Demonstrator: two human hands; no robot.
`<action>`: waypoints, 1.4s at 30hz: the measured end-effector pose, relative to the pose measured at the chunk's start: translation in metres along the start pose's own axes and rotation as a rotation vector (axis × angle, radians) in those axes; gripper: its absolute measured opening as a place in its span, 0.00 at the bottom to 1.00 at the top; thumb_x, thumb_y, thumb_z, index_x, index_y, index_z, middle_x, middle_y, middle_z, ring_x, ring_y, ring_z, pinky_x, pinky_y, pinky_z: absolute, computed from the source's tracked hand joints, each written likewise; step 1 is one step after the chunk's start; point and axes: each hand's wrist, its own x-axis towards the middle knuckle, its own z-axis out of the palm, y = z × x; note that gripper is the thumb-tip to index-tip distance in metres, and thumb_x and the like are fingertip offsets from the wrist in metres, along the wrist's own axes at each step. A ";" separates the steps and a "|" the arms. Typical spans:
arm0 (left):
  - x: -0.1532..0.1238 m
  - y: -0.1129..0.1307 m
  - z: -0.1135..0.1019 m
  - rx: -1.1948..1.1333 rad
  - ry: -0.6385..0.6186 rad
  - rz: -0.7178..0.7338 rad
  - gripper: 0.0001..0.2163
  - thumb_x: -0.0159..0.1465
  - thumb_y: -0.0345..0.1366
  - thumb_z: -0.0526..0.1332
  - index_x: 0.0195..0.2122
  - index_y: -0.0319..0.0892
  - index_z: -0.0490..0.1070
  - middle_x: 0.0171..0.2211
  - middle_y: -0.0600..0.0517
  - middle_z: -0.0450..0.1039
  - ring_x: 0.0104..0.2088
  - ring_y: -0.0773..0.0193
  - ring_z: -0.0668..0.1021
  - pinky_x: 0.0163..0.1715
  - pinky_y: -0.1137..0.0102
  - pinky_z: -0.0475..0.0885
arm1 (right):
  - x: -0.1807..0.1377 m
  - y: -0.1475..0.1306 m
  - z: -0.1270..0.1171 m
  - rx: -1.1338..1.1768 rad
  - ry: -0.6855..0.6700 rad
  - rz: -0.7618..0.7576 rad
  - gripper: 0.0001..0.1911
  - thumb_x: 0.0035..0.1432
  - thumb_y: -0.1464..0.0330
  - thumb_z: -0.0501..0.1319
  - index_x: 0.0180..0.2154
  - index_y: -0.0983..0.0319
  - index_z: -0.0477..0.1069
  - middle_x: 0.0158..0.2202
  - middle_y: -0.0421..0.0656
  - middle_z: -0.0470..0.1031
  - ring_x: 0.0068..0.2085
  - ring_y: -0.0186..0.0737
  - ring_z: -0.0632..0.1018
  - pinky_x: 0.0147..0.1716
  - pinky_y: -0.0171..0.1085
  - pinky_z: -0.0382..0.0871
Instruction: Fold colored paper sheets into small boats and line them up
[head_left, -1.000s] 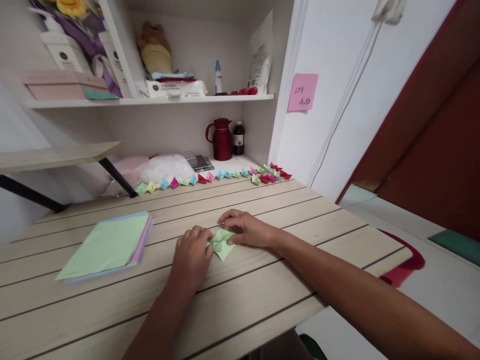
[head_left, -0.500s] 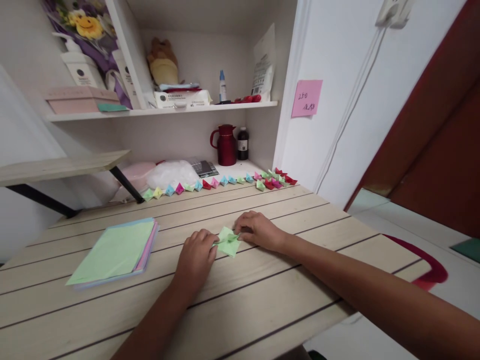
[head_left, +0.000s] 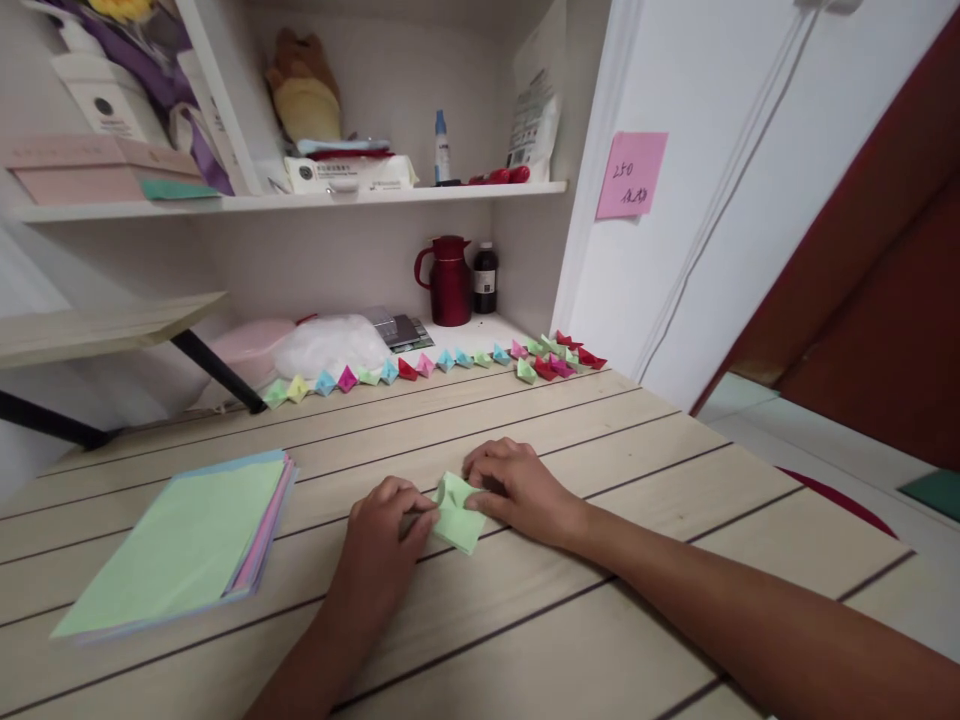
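Note:
A small folded piece of light green paper [head_left: 459, 527] lies on the wooden table between my hands, with a raised fold along its far side. My left hand [head_left: 386, 530] pinches its left edge between thumb and fingers. From the right, my right hand [head_left: 517, 490] grips the paper's right edge, its thumb on top and its fingers curled beyond. Along the table's back edge runs a row of small folded paper boats in several colours, among them a red boat [head_left: 406, 369] and a blue boat [head_left: 325, 382]. More boats cluster at the right end, including a light green boat [head_left: 526, 371].
A stack of coloured paper [head_left: 180, 545], light green on top, lies at the left of the table [head_left: 465, 640]. Behind the boats are a white plastic bag [head_left: 330, 345], a dark red jug [head_left: 451, 285] and a dark bottle [head_left: 485, 280]. A raised wooden stand [head_left: 112, 328] is at far left.
The green paper has been turned and its folds rearranged, now a flatter shape with a raised fold. Both hands keep hold of it. The view has shifted closer.

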 end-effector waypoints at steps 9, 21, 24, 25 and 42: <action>0.006 -0.003 0.004 -0.008 0.020 -0.064 0.09 0.61 0.38 0.56 0.24 0.44 0.68 0.31 0.53 0.71 0.34 0.61 0.73 0.36 0.66 0.66 | 0.007 -0.007 0.003 -0.065 0.030 0.071 0.09 0.60 0.65 0.60 0.29 0.60 0.69 0.40 0.43 0.74 0.43 0.44 0.71 0.43 0.44 0.57; 0.002 0.007 0.014 0.156 0.088 -0.059 0.02 0.56 0.30 0.56 0.28 0.44 0.66 0.35 0.50 0.72 0.39 0.55 0.73 0.41 0.59 0.66 | 0.004 -0.005 0.007 -0.085 0.062 0.078 0.12 0.54 0.71 0.63 0.42 0.58 0.67 0.45 0.43 0.71 0.47 0.45 0.69 0.46 0.43 0.57; -0.004 0.001 0.011 0.008 0.146 -0.056 0.10 0.57 0.27 0.52 0.37 0.43 0.68 0.37 0.49 0.72 0.39 0.58 0.75 0.41 0.61 0.70 | 0.003 -0.005 0.007 -0.062 0.083 0.037 0.14 0.55 0.72 0.62 0.44 0.57 0.67 0.46 0.43 0.71 0.49 0.44 0.69 0.47 0.42 0.58; -0.006 0.000 0.009 -0.032 0.175 -0.044 0.14 0.57 0.26 0.50 0.42 0.43 0.68 0.39 0.48 0.72 0.39 0.59 0.75 0.41 0.62 0.71 | 0.003 -0.005 0.007 -0.056 0.086 0.015 0.15 0.55 0.73 0.62 0.44 0.56 0.68 0.47 0.43 0.70 0.49 0.43 0.69 0.47 0.42 0.58; -0.029 0.012 -0.014 0.234 0.027 0.140 0.14 0.58 0.24 0.49 0.30 0.44 0.72 0.31 0.51 0.76 0.33 0.59 0.76 0.35 0.64 0.69 | 0.001 -0.007 0.004 -0.089 0.018 -0.056 0.09 0.59 0.73 0.58 0.40 0.57 0.73 0.42 0.43 0.74 0.45 0.43 0.69 0.45 0.42 0.58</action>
